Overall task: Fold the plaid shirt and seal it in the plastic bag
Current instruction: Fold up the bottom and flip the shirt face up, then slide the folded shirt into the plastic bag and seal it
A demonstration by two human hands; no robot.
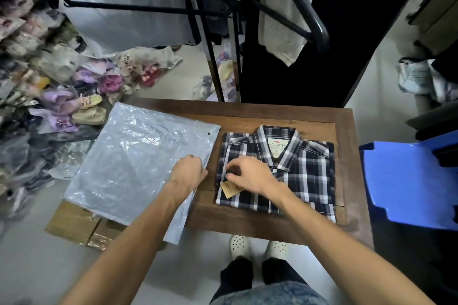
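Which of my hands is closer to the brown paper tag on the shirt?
Right. Your right hand is on the plaid shirt, fingers curled just above the brown tag. Your left hand is farther left, off the shirt, at the edge of the plastic bag.

Folded plaid shirt (pixel 285 171) lying collar-up on a wooden counter (pixel 347 131), clear plastic bag (pixel 138 163) flat beside it, left hand (pixel 189 172) gripping the bag's edge, right hand (pixel 250 173) with curled fingers (pixel 231 176) at the shirt's paper tag (pixel 230 188), blue plastic chair (pixel 409 181) alongside
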